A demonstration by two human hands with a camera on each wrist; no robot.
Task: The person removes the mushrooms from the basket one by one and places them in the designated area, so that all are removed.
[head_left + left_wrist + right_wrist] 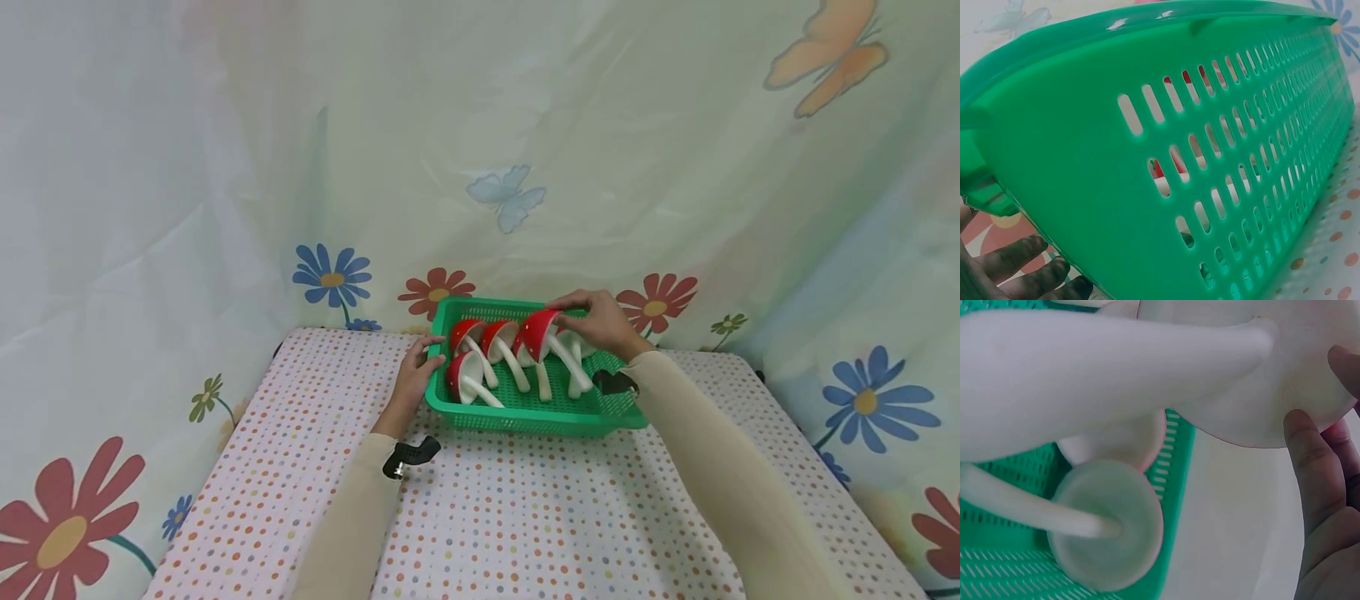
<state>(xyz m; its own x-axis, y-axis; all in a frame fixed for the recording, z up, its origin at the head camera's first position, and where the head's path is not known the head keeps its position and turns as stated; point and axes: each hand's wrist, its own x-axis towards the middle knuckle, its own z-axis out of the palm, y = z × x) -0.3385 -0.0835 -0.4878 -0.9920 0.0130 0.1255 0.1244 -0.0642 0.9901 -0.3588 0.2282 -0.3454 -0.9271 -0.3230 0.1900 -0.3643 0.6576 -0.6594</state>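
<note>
The right hand [600, 321] pinches the red bowl of a ladle [542, 335], its grip curled round the rim. The ladle's long axis runs from the bowl at 11 o'clock down to its white handle tip at 5 o'clock, over the green basket [525, 417]. Several more red-and-white ladles [480, 350] lie inside the basket. The left hand [416, 375] grips the basket's 9 o'clock rim on the dotted worktop [525, 517].
</note>
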